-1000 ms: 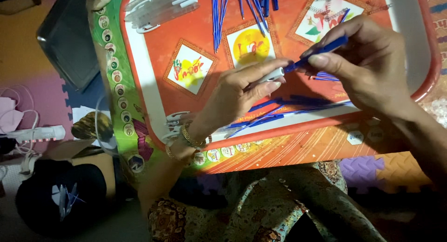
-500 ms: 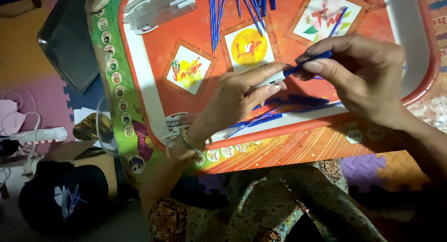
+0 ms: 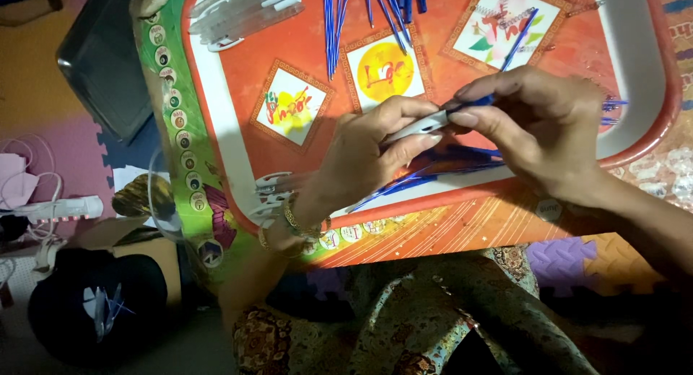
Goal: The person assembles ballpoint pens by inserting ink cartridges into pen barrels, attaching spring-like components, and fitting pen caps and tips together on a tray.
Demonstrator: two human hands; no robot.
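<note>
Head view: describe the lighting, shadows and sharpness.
Head view: the orange tray is brightly lit from above; the left hand and right hand cast soft shadows toward the near rim; the floor and lap at the lower edge fall dark; the pen is slightly soft.

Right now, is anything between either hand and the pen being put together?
Nothing visible. The left hand already grips the clear pen barrel, and the right hand pinches the blue refill at its end. Both are held above the orange tray.

Left hand (image 3: 368, 147) and right hand (image 3: 538, 126) meet fingertip to fingertip, both pinching.
</note>
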